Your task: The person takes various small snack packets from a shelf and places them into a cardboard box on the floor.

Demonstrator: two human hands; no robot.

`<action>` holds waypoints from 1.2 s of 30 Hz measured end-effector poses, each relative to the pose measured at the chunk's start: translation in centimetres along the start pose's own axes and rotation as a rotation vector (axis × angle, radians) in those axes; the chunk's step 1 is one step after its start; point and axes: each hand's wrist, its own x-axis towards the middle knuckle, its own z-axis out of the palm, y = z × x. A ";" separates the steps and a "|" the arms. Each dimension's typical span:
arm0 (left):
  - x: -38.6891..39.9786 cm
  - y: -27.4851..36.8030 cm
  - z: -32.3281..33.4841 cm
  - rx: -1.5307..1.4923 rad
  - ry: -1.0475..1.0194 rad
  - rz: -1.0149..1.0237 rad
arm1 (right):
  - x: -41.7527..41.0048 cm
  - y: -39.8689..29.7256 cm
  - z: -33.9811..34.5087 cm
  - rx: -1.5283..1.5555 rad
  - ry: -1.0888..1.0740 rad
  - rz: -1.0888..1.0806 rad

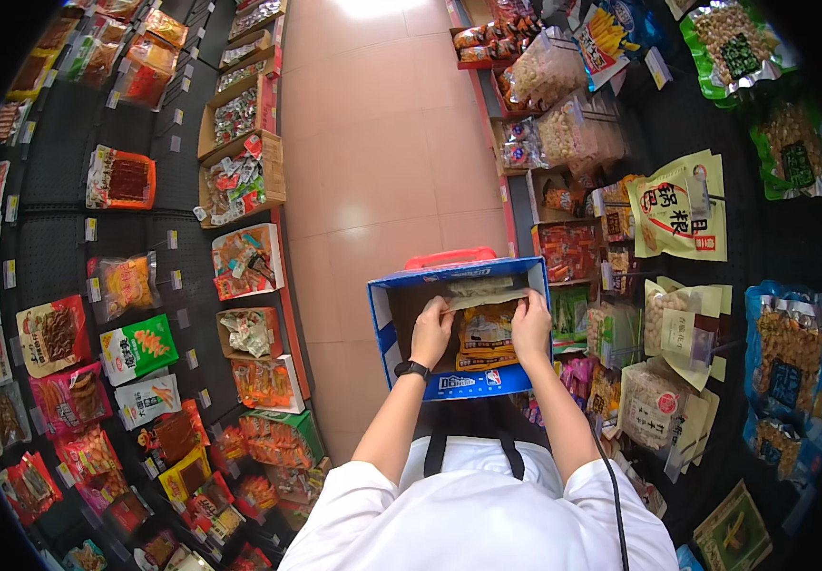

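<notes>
A blue cardboard box [457, 388] with printed lettering stands open in front of my body. Inside its mouth, my left hand [432, 332] pinches one end of a flat pale snack packet [488, 299]. The other end is between the fingers of my right hand [531, 325], so the packet stretches across the box, tilted. Several yellow snack packets [486, 330] lie in the box below it, between my hands. The brown inner floor shows to the left of them. What lies under the pale packet is hidden.
A red handle [450, 257] rises behind the box. Shelves with hanging snack bags [678, 207] flank the right. On the left are pegboard racks and open cartons of small packets [236, 182]. A tiled aisle floor [361, 164] runs ahead. A black cable [614, 478] hangs along my right arm.
</notes>
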 end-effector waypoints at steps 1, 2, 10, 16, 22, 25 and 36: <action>0.2 0.2 0.2 0.028 0.018 0.017 | -0.2 0.0 0.1 -0.002 0.003 0.009; 0.3 0.4 0.4 0.026 0.009 0.018 | -0.5 -0.1 0.3 -0.005 0.033 0.010; 0.8 0.6 0.6 0.129 -0.027 0.004 | -6.1 -0.4 -0.6 0.345 -0.060 -0.100; -0.9 1.8 0.7 0.419 0.245 0.171 | -10.3 0.0 -4.3 0.430 0.257 -0.120; -2.3 9.1 3.5 0.218 0.067 0.595 | -16.2 6.5 -6.7 0.823 0.675 0.307; -2.7 14.3 7.4 -0.029 -0.322 0.666 | -18.0 9.4 -9.9 0.910 0.937 0.426; -6.8 24.7 23.5 -0.235 -0.871 0.943 | -19.2 15.0 -19.6 1.021 1.262 0.406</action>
